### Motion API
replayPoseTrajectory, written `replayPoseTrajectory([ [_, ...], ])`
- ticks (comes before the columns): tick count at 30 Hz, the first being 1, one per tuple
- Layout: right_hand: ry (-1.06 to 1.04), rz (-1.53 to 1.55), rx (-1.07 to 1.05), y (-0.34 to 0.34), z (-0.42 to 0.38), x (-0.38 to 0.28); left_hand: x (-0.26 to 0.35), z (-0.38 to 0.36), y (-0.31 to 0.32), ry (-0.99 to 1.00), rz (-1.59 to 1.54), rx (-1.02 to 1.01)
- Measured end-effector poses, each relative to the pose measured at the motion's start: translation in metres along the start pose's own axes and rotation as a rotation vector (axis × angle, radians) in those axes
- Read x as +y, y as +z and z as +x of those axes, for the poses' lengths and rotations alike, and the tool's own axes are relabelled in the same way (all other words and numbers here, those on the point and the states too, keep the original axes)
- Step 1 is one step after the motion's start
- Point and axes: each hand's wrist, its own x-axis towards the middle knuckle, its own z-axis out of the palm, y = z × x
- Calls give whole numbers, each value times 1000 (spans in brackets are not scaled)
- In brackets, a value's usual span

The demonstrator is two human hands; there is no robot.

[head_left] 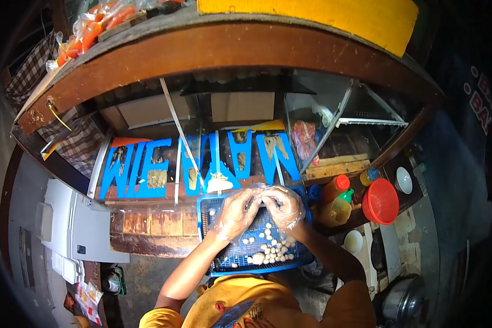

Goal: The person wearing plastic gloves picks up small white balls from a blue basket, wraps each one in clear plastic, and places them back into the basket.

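My left hand (pixel 236 212) and my right hand (pixel 283 206) meet over the far part of a blue plastic basket (pixel 201 218). Thin clear plastic, like disposable gloves, covers both. The fingers curl inward and the fingertips come together; what they pinch, if anything, is too small or hidden to make out. Below my hands, many small pale balls, which look like meatballs (pixel 279 250), lie in the basket, mostly towards its near right side. A larger pale lump (pixel 258 258) sits among them. My forearms cover parts of the basket's sides.
Beyond the basket stands a wooden cart with glass panes and blue lettering (pixel 157 169). To the right are a red plastic bowl (pixel 380 201), squeeze bottles (pixel 336 210), a white bowl (pixel 403 180) and a metal pot (pixel 403 300). A white box-like appliance (pixel 79 218) stands left.
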Motion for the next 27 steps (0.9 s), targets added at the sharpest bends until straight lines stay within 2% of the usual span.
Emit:
replayPoseTrajectory([
  [5,87,-6,-87,-10,-26,8,-5,-19,12,-40,-52,-87],
  [9,169,-25,-169,-12,-47,13,-8,-36,18,-199,-131,-250],
  [11,184,3,-230,-11,-59,20,-21,-46,25,-205,-92,-347],
  [16,285,-3,-330,0,-97,37,-42,-72,37,-86,-104,-417],
  [17,290,-2,-332,3,-105,41,-45,-78,38,-91,-107,-419],
  [19,437,104,-380,11,-123,50,-48,-85,38,-171,-107,-575],
  [23,362,128,-450,22,-150,67,-58,-104,47,-202,-187,-637],
  [25,406,167,-482,23,-156,65,-63,-110,49,-229,-135,-690],
  [27,360,32,-563,23,-161,65,-72,-117,53,-215,-94,-763],
])
